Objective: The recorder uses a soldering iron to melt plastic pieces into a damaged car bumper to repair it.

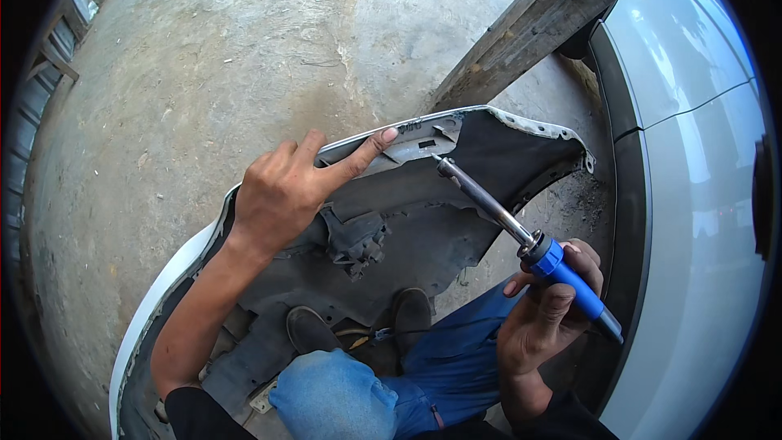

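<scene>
A car bumper (391, 187) with a white outer edge stands in front of me, its dark inner side facing me. My left hand (281, 187) holds its upper edge, fingers over the rim and thumb stretched along the inside. In my right hand (546, 310) is a soldering iron (493, 208) with a blue handle and a metal barrel. Its tip meets or nearly meets the bumper's grey flange (419, 145), beside a small rectangular slot; I cannot tell whether they touch. A dark bracket-like part (356, 238) sits on the bumper's inner side.
A silvery car body (692, 195) with dark lower trim stands close on my right. A wooden post (542, 28) slants up beyond the bumper. My shoes (312, 329) and jeans show below, over a concrete floor (204, 73). Corrugated sheeting lines the far left.
</scene>
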### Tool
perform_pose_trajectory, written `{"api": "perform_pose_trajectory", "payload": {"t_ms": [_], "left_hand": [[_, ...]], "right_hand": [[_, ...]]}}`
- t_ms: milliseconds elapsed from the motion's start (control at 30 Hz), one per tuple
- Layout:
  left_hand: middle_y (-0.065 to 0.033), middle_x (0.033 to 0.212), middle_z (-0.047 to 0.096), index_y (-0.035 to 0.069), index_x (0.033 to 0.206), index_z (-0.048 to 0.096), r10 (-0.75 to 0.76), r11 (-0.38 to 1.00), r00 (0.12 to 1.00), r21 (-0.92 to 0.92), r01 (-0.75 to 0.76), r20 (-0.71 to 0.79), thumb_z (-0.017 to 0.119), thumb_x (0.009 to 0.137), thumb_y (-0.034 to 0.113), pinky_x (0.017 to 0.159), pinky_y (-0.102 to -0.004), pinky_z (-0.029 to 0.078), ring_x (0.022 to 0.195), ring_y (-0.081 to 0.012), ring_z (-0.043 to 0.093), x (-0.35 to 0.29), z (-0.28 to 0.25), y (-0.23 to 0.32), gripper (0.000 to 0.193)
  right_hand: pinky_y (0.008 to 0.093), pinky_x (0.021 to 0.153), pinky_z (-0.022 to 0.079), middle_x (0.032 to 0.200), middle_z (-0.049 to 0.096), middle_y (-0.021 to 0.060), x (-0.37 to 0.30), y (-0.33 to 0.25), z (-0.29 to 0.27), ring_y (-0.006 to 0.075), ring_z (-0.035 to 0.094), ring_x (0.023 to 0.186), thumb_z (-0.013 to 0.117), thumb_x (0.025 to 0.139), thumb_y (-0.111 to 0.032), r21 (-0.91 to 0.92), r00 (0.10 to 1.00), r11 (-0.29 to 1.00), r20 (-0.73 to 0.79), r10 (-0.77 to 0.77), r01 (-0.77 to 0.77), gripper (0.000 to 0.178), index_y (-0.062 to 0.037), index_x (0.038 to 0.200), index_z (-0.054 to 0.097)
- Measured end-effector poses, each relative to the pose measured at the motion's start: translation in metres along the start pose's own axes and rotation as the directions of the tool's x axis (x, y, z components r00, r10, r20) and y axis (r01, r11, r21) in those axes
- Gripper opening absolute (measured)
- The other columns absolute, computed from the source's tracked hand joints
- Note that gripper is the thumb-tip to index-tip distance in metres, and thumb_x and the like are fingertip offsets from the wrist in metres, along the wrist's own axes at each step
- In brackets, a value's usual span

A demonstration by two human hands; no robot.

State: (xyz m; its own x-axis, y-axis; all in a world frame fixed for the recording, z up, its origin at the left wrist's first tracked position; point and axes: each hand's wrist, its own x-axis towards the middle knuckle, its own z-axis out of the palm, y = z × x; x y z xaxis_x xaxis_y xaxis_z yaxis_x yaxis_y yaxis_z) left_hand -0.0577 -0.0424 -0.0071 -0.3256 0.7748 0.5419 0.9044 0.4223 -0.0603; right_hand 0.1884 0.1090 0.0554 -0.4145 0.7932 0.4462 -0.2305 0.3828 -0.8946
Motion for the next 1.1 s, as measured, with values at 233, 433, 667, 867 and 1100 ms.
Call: {"api": "perform_pose_trajectory", "payload": {"t_ms": [233,433,667,867,1100], "left_hand": [[-0.0045,0.085,0.058,0.048,0.154,0.053,0.008,1.0,1.0,0.015,-0.007,-0.02,0.07,0.09,0.009,0.052,-0.0339,0.052,0.059,-0.0167,0.057,0.002,0.0,-0.001,0.077],[-0.0045,0.085,0.057,0.048,0.154,0.053,0.011,1.0,1.0,0.015,-0.011,0.0,0.07,0.09,0.009,0.051,-0.0336,0.051,0.059,-0.0163,0.057,0.0,-0.002,0.0,0.077],[-0.0043,0.083,0.055,0.048,0.153,0.054,0.006,1.0,1.0,0.021,-0.005,-0.019,0.07,0.09,0.01,0.05,-0.0338,0.05,0.058,-0.0162,0.055,0.001,0.0,-0.001,0.076],[-0.0033,0.081,0.054,0.049,0.152,0.055,0.011,1.0,1.0,0.029,-0.011,-0.015,0.07,0.091,0.012,0.05,-0.0336,0.049,0.058,-0.0154,0.054,0.0,0.0,-0.001,0.073],[-0.0011,0.078,0.051,0.049,0.151,0.055,0.012,1.0,0.999,0.026,-0.01,-0.043,0.07,0.093,0.012,0.048,-0.0323,0.048,0.057,-0.0139,0.052,0.0,0.002,-0.001,0.071]], "right_hand": [[0.0275,0.066,0.062,0.111,0.058,0.0158,0.001,0.006,0.0,0.0178,0.067,0.084,0.081,0.094,-0.036,-0.236,0.949,0.921,0.134,-0.285,0.31,0.048,-0.0031,0.117,0.055],[0.0302,0.085,0.054,0.11,0.064,0.013,0.002,0.01,0.007,0.018,0.065,0.099,0.085,0.092,-0.029,-0.345,0.944,0.879,0.13,-0.302,0.329,0.038,-0.0087,0.114,0.062],[0.0298,0.076,0.061,0.116,0.06,0.0141,0.007,0.017,0.007,0.0202,0.065,0.101,0.082,0.094,-0.026,-0.38,0.916,0.838,0.247,-0.317,0.392,0.036,-0.0067,0.117,0.061],[0.0294,0.084,0.055,0.113,0.065,0.0119,0.003,0.02,0.016,0.0173,0.065,0.098,0.086,0.09,-0.028,-0.348,0.934,0.868,0.187,-0.306,0.354,0.038,-0.0094,0.115,0.064],[0.0294,0.083,0.053,0.112,0.064,0.0127,0.001,0.022,0.019,0.0172,0.064,0.097,0.086,0.091,-0.026,-0.329,0.944,0.885,0.134,-0.302,0.329,0.038,-0.0092,0.115,0.063]]}}
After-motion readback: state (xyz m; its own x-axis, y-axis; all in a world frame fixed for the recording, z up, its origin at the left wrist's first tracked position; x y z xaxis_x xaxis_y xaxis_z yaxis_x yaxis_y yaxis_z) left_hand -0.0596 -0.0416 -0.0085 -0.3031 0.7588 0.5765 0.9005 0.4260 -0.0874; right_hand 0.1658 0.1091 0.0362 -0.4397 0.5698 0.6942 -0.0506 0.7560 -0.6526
